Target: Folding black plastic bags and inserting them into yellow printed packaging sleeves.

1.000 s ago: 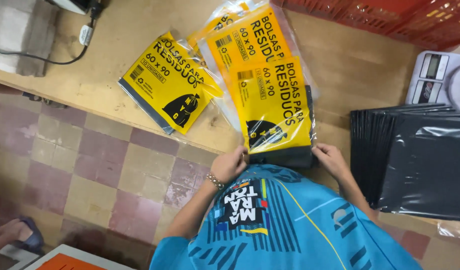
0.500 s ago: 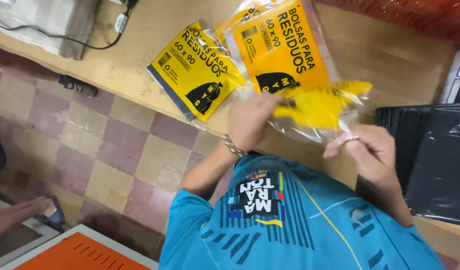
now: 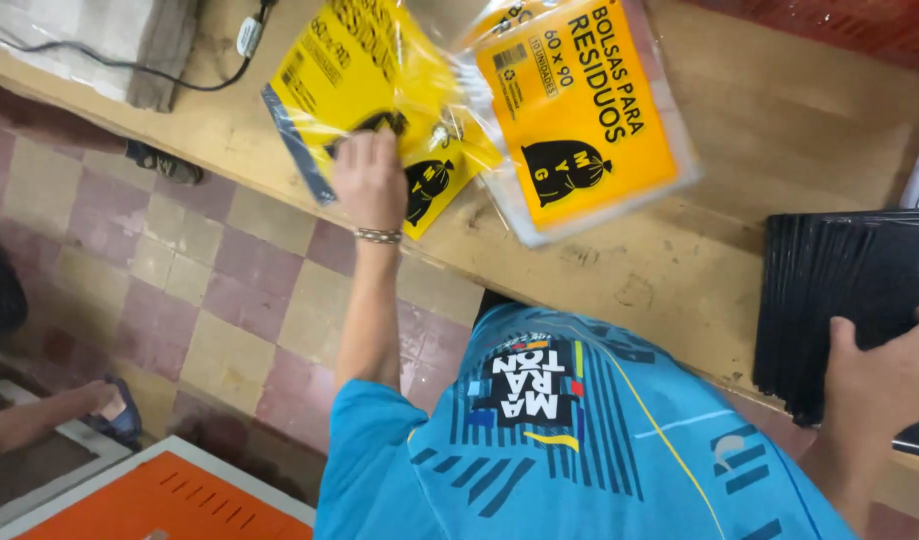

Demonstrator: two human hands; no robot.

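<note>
Broadly, we stand at a long pale wooden workbench (image 3: 780, 130) that runs across the view above a floor of pink and cream checked tiles (image 3: 130, 240). On its right end lies a thick stack of folded black plastic bags (image 3: 860, 270), fanned slightly at the near edge. Near the middle lies a clear plastic packet with an orange-yellow printed insert (image 3: 580, 120), tilted, one corner close to the bench edge. Just left of it, and partly overlapping it, is a flatter yellow printed packet of bags (image 3: 340, 70) that overhangs the bench edge. Our left hand (image 3: 370, 175), with a beaded bracelet (image 3: 379, 236) on the wrist, is stretched out onto this yellow packet, fingers extended and laid flat on its surface rather than closed round it. Our right hand (image 3: 880, 375) rests on the near side of the black stack; its fingers lie on top of the bags, but the frame cuts it off, so we cannot tell whether it grips them. We judge the work to be at the point of sorting packed bags from loose ones, one hand on each. Lifting the yellow packet would call for a pinch at its overhanging edge, since the film looks slippery and limp.
</note>
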